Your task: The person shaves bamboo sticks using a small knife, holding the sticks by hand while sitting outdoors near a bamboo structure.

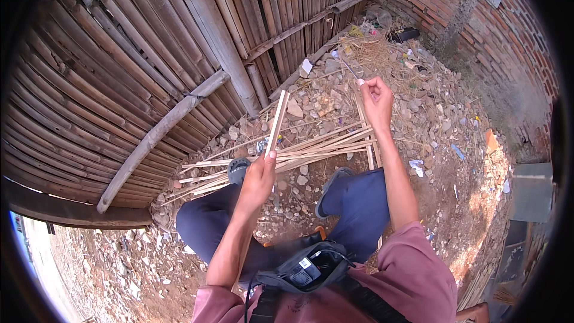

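Pouch (269, 280) nearest; left hand (258, 177) grips wood (277, 121), right hand (377, 100) pinches tool (350, 69).

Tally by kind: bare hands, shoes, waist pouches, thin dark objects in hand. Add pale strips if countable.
Bare hands: 2 (left hand, right hand)
Shoes: 2
Waist pouch: 1
Thin dark object, in right hand: 1
Total: 6
Pale strips overlap too much to count; excluded.

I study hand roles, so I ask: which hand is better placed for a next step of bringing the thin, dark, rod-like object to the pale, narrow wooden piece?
Right, probably: the right hand pinches the dark rod-like object, while the left hand grips the pale wooden piece.
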`<state>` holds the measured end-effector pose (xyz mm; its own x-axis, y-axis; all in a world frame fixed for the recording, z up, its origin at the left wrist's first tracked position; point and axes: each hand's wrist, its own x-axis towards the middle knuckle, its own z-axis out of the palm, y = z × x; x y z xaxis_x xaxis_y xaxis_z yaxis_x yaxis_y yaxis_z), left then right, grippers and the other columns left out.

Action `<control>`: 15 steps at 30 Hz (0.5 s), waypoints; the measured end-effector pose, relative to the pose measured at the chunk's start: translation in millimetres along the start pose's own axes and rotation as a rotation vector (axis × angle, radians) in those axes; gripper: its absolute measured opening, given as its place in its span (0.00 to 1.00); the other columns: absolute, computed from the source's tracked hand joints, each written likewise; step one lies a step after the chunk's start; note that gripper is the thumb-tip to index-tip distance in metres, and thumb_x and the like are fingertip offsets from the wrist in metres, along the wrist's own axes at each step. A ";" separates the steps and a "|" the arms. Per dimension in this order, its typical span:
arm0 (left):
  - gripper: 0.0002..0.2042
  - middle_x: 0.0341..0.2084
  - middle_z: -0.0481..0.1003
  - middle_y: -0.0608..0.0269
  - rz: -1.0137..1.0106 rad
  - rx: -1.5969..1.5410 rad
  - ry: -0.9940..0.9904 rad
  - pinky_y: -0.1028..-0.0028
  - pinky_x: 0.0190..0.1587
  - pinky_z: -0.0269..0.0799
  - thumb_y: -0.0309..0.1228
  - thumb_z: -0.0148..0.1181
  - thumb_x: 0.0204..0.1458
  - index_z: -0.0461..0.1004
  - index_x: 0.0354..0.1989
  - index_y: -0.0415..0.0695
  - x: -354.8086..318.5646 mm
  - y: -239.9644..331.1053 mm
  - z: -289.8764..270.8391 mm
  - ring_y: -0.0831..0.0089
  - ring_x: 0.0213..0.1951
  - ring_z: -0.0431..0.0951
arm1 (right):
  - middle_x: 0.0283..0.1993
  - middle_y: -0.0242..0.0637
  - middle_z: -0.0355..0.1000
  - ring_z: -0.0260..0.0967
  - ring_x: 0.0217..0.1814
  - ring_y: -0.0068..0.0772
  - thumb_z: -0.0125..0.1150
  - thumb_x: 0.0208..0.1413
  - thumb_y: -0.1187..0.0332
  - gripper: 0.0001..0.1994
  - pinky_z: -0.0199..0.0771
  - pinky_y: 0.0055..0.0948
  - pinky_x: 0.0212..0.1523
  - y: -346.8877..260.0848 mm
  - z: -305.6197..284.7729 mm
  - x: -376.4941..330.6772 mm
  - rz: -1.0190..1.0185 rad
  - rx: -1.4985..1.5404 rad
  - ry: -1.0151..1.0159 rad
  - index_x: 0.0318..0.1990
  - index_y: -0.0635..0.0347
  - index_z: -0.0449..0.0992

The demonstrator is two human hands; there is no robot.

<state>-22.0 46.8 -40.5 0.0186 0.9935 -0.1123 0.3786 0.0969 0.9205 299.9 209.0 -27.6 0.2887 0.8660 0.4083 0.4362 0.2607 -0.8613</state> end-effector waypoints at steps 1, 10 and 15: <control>0.27 0.18 0.61 0.73 -0.041 -0.071 -0.048 0.72 0.23 0.60 0.52 0.40 0.76 0.66 0.30 0.44 1.2 2.5 -1.2 0.81 0.20 0.60 | 0.30 0.32 0.80 0.72 0.31 0.18 0.68 0.65 0.69 0.08 0.71 0.23 0.36 1.9 -2.7 -10.1 -0.028 0.084 0.019 0.35 0.63 0.78; 0.27 0.28 0.74 0.56 -0.145 -0.083 -0.120 0.63 0.42 0.71 0.51 0.45 0.75 0.73 0.48 0.33 -0.1 7.8 3.5 0.70 0.35 0.70 | 0.29 0.38 0.79 0.81 0.30 0.36 0.72 0.61 0.67 0.10 0.75 0.34 0.30 -70.1 43.3 -88.5 -0.391 0.012 -0.364 0.34 0.62 0.78; 0.24 0.33 0.77 0.54 -0.123 -0.127 -0.155 0.62 0.46 0.73 0.48 0.50 0.73 0.73 0.57 0.35 -2.7 11.0 7.9 0.70 0.39 0.74 | 0.30 0.38 0.79 0.81 0.29 0.40 0.72 0.61 0.66 0.10 0.76 0.37 0.28 -70.1 55.9 -108.4 -0.496 0.031 -0.496 0.34 0.61 0.78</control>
<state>-10.6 44.7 -33.1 0.1254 0.9535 -0.2740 0.2672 0.2335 0.9349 190.4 120.7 -28.4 -0.3640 0.7326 0.5751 0.3895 0.6807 -0.6205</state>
